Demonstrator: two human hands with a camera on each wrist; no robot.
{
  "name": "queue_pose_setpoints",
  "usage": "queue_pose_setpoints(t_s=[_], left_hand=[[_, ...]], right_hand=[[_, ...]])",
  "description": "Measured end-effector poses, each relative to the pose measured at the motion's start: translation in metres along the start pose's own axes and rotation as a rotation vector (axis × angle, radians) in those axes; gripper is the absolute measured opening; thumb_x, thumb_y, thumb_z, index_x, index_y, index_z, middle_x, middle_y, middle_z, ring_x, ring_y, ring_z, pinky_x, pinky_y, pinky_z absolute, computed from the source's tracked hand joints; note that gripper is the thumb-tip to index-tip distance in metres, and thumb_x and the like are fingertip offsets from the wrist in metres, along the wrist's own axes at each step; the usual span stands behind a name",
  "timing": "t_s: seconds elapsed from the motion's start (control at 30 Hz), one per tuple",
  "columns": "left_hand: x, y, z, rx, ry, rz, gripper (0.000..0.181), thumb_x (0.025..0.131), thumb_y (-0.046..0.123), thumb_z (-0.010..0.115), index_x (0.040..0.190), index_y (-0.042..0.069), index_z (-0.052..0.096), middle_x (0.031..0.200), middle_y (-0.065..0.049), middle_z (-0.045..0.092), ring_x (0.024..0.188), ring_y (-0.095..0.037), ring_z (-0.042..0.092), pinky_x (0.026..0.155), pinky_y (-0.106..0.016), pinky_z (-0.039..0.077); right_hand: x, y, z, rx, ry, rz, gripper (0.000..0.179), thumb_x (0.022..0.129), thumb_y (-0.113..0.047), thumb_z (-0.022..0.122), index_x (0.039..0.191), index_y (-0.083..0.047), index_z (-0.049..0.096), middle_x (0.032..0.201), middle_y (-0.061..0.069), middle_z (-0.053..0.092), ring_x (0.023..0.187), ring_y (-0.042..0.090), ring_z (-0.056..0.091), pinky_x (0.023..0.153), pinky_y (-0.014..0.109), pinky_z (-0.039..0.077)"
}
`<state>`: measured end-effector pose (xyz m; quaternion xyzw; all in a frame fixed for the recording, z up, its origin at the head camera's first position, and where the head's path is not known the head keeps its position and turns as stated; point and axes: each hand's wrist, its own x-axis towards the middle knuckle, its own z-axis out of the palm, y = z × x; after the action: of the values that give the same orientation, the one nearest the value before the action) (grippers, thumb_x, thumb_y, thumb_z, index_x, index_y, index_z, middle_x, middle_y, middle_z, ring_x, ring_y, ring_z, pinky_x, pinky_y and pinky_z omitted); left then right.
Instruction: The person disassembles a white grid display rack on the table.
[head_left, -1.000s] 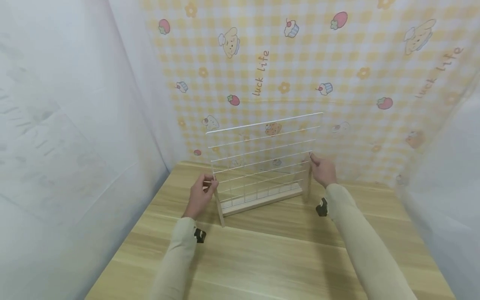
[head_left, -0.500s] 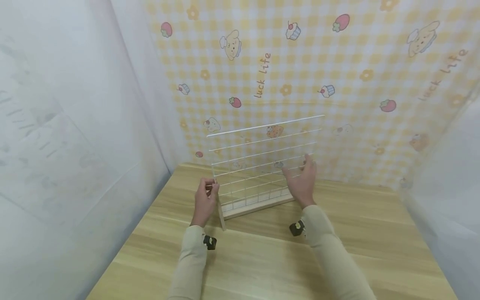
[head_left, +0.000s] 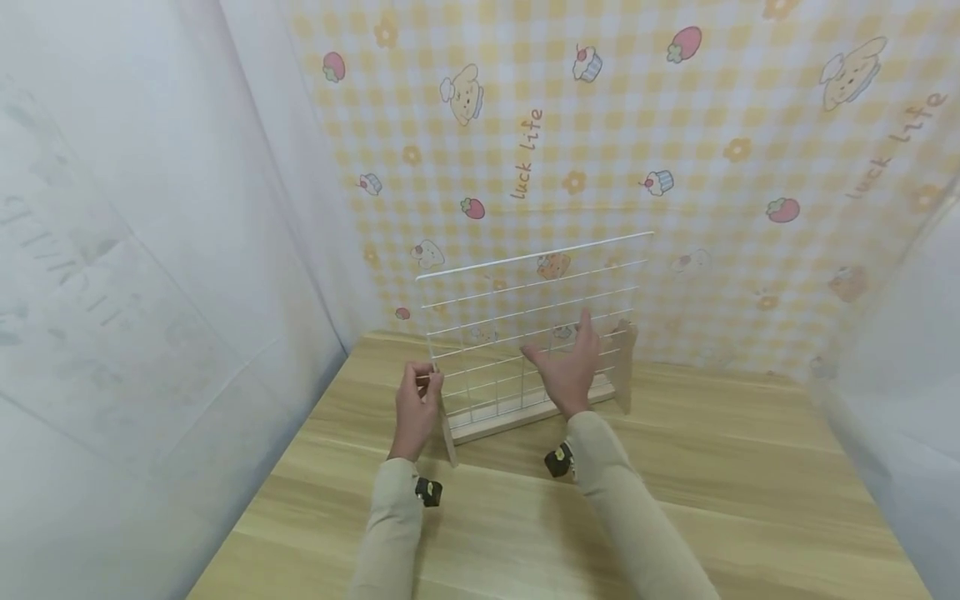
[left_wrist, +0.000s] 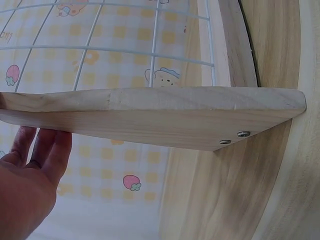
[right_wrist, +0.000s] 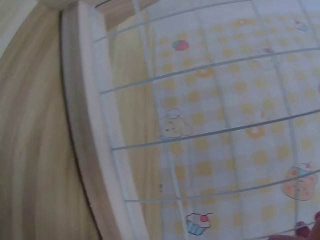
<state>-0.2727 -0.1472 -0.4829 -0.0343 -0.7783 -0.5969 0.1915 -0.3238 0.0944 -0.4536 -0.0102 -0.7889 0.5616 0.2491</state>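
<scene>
A white wire grid rack [head_left: 536, 256] stands upright and slightly slanted on the wooden table. Its base is a light wooden bar [head_left: 491, 427], with a wooden side panel at each end. My left hand [head_left: 415, 412] pinches the upper part of the left side panel [left_wrist: 165, 120]; in the left wrist view its fingers lie against the panel's outer face, the thumb hidden. My right hand [head_left: 567, 367] is in front of the grid's right half, thumb and fingers spread apart, holding nothing. Whether it touches the wires is not clear. The right side panel [head_left: 623, 371] stands free of both hands.
The wooden table [head_left: 510, 525] reaches back to a yellow checked cloth [head_left: 570, 150] printed with cartoon dogs, cupcakes and strawberries. White sheets [head_left: 135, 250] hang at the left and right. Two screws [left_wrist: 243, 134] show low on the left panel.
My right hand has let go of the right side panel and moved left, in front of the wires, with its fingers spreading. The left hand keeps its hold on the left panel.
</scene>
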Motion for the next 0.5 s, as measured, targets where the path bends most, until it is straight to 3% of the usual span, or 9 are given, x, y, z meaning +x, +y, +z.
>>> queue_pose_setpoints(t_s=[0.2,0.5], left_hand=[[-0.006,0.001,0.000,-0.003,0.002,-0.015,0.025,0.105,0.021,0.054,0.119,0.000,0.050,0.121,-0.016,0.059,0.104,-0.024,0.056,0.106,-0.052,0.048],[-0.008,-0.001,0.005,-0.004,0.037,0.000,0.024,0.104,0.019,0.054,0.119,0.001,0.051,0.120,-0.015,0.061,0.103,-0.024,0.057,0.108,-0.051,0.048]], right_hand=[[0.000,0.009,0.014,-0.029,0.052,-0.041,0.126,0.070,-0.042,0.091,0.162,-0.017,0.008,0.148,0.026,0.030,0.128,0.038,0.042,0.109,0.057,0.043],[0.003,0.013,0.016,-0.091,0.085,-0.102,0.127,0.069,-0.041,0.092,0.162,-0.011,0.009,0.140,0.027,0.034,0.119,0.037,0.046,0.103,0.056,0.048]])
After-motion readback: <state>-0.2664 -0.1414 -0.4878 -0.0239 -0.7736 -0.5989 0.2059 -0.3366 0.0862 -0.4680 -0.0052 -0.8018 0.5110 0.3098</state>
